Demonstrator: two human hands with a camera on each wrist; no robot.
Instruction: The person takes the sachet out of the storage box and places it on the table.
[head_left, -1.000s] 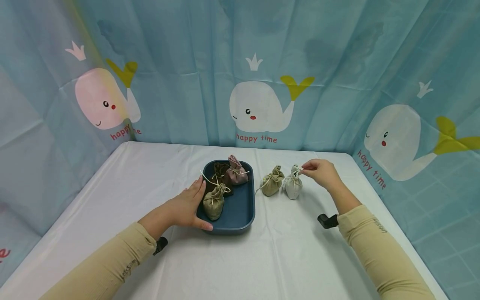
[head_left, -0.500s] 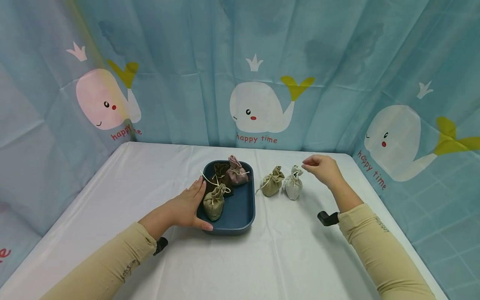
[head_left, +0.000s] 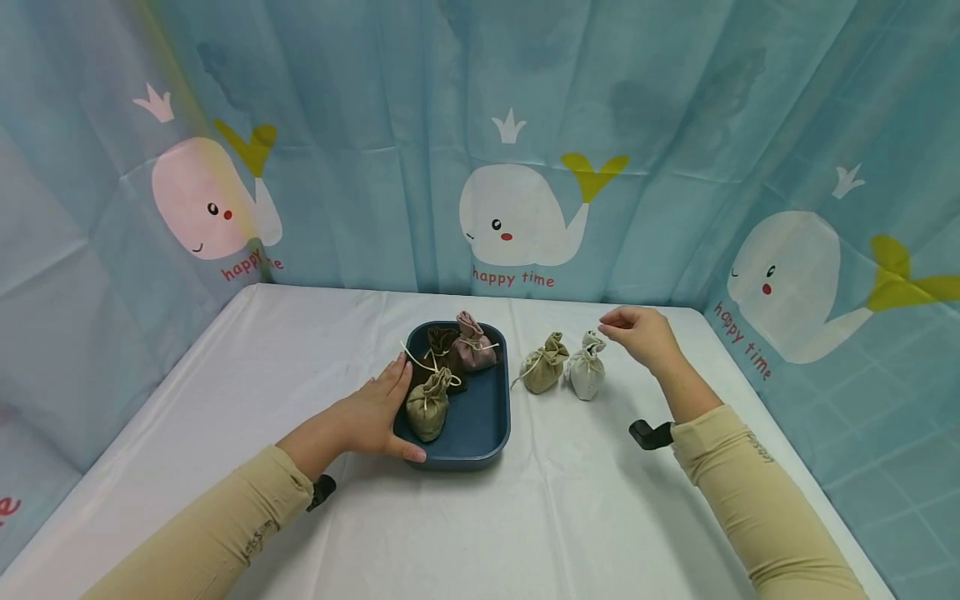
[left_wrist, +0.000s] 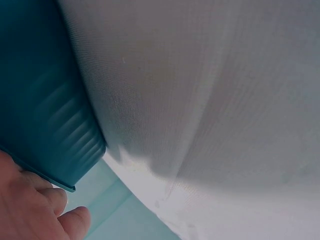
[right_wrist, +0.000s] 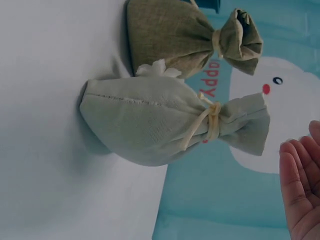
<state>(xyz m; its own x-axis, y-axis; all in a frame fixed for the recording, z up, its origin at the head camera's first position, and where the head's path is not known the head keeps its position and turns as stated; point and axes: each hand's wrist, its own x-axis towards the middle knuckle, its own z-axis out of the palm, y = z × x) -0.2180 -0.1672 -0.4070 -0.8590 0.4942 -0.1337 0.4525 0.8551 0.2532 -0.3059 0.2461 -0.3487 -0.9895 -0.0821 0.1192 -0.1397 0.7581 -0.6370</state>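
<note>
My left hand [head_left: 371, 412] rests with spread fingers along the left rim of a blue tray [head_left: 480, 417]; in the left wrist view its fingers [left_wrist: 50, 200] touch the tray's edge. Inside the tray are an olive pouch [head_left: 427, 408], a dark brown pouch [head_left: 453, 367] and a pink pouch [head_left: 476, 350]. Right of the tray, an olive-tan pouch [head_left: 545, 367] and a pale grey pouch [head_left: 587, 371] stand side by side. My right hand [head_left: 645, 337] hovers just above and right of the grey pouch, holding nothing; the right wrist view shows a gap between its fingers [right_wrist: 295, 175] and the pouch's neck [right_wrist: 214, 121].
A white cloth [head_left: 315, 333] covers the table. Behind and beside it hangs a light blue curtain [head_left: 360, 208] printed with whales. Black wrist-camera mounts [head_left: 651, 434] stick out under both wrists, the right one above the cloth.
My right hand has let go of the grey pouch's top and lifted slightly, then shifted a little left. The left hand, tray and pouches have stayed in place.
</note>
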